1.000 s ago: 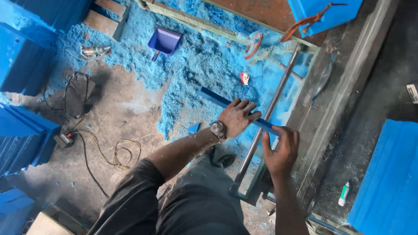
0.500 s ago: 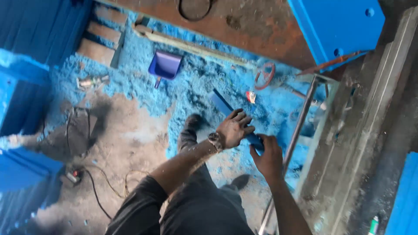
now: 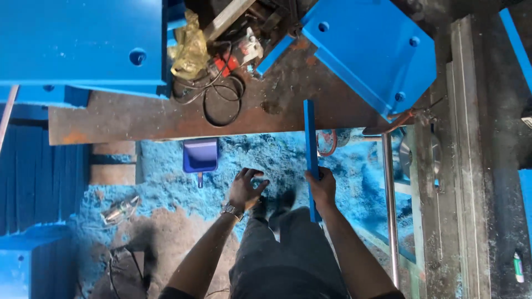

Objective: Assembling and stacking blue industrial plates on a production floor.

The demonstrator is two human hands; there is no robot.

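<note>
Our hands are apart: the right hand [image 3: 323, 187] is clamped around a long blue bar [image 3: 310, 138], which stands nearly straight ahead with its far end over the rusty steel desk [image 3: 138, 116]. The left hand [image 3: 246, 188] hangs free with its fingers loosely curled, holding nothing. Below it, blue shavings [image 3: 266, 155] cover the floor, and a small blue dustpan [image 3: 200, 155] lies just left of that hand.

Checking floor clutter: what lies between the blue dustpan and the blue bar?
Head view: only blue shavings between dustpan and bar.
</note>
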